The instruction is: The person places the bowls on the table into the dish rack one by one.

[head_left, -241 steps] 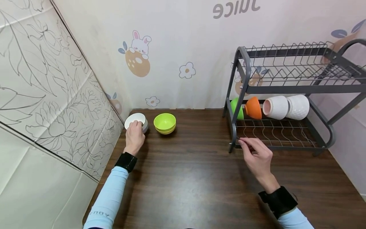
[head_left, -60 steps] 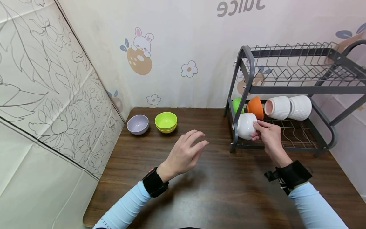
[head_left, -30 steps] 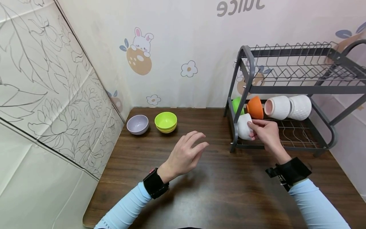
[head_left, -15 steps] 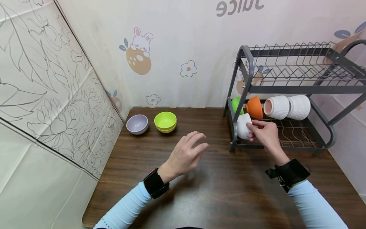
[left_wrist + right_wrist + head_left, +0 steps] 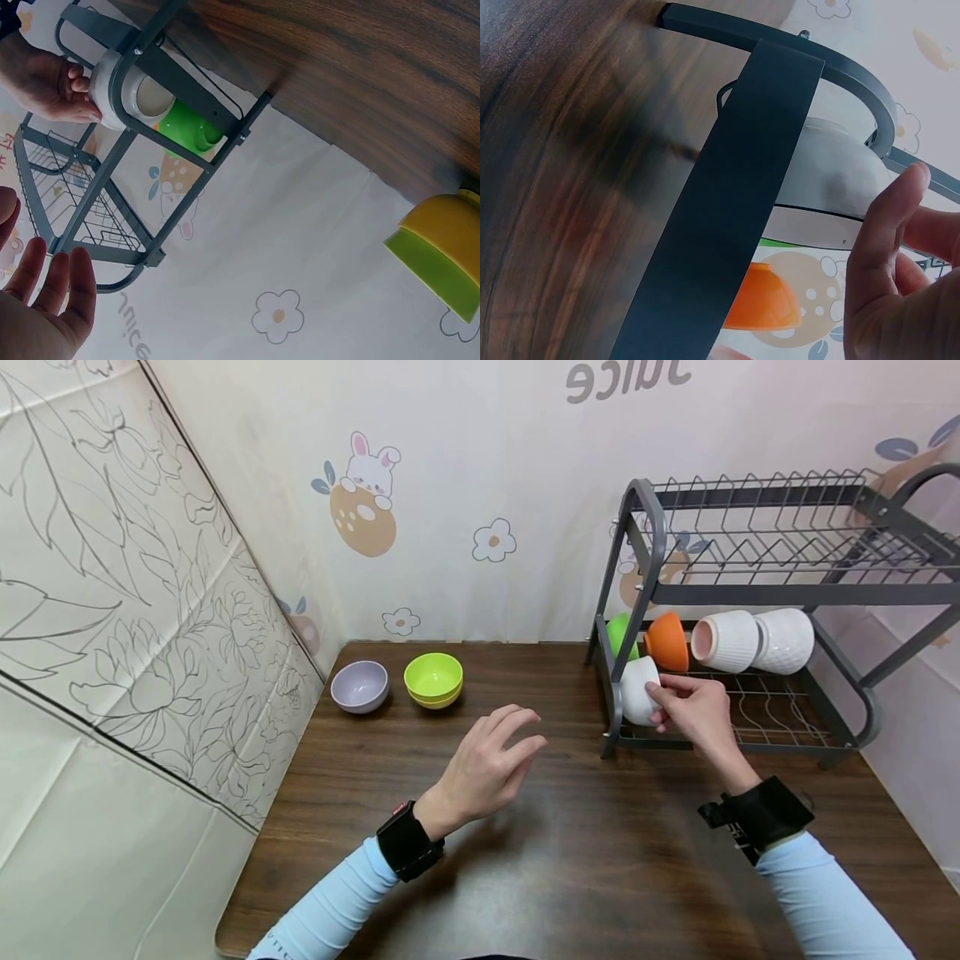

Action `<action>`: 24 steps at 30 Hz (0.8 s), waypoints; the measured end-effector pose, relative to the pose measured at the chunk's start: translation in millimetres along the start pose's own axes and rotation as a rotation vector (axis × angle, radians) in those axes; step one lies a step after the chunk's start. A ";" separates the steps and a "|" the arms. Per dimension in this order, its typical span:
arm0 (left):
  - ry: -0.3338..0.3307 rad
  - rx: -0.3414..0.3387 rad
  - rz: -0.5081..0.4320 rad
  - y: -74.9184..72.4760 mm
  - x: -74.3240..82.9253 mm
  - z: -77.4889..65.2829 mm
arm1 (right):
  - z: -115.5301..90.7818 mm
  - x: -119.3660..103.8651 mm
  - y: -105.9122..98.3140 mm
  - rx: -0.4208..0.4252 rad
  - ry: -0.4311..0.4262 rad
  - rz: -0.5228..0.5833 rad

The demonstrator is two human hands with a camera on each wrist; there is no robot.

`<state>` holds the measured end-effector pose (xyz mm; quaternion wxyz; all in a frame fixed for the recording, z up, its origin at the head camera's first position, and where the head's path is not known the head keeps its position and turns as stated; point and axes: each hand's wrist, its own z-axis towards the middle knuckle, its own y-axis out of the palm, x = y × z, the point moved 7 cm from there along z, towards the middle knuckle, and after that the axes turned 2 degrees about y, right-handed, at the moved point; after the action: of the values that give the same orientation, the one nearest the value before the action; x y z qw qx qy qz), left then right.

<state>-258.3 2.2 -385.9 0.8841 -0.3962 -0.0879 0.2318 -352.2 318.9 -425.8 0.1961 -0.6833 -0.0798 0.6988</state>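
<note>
My right hand [image 5: 701,714] pinches a white bowl [image 5: 636,692] between thumb and fingers at the left front of the dish rack's lower tier. The bowl stands on its side, its base toward the hand; in the left wrist view its mouth faces the rack's end frame. From the right wrist, a dark rack bar crosses in front of this white bowl [image 5: 832,172]. My left hand [image 5: 487,764] hovers over the table with loosely bent fingers and holds nothing. A lavender bowl [image 5: 360,687] and a green bowl [image 5: 433,675], nested in a yellow one [image 5: 437,701], sit at the back left.
The grey two-tier dish rack [image 5: 795,595] stands at the right against the wall. Behind the held bowl, its lower tier carries a green bowl [image 5: 619,633], an orange bowl [image 5: 667,642] and two white cups [image 5: 783,641] lying sideways. A patterned wall panel [image 5: 150,610] borders the table's left side.
The white bowl, earlier under my left hand on the lavender one, is now in the rack in my right hand. Since two seconds ago it has turned slightly; my left hand has stayed put.
</note>
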 end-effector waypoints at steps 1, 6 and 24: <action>0.000 0.000 0.001 -0.2 0.0 0.0 | -0.2 -0.5 0.0 0.001 -0.002 0.001; -0.009 -0.003 -0.002 -1.1 -0.2 -0.3 | -2.9 -1.6 -1.9 0.021 -0.020 -0.041; -0.046 0.069 -0.096 1.7 -1.0 -1.1 | -61.6 -30.3 17.3 0.449 -0.689 -0.284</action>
<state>-259.4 2.0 -387.9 0.9051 -0.3553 -0.1190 0.2011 -294.6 281.9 -407.7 0.3961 -0.3327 -0.0799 0.8521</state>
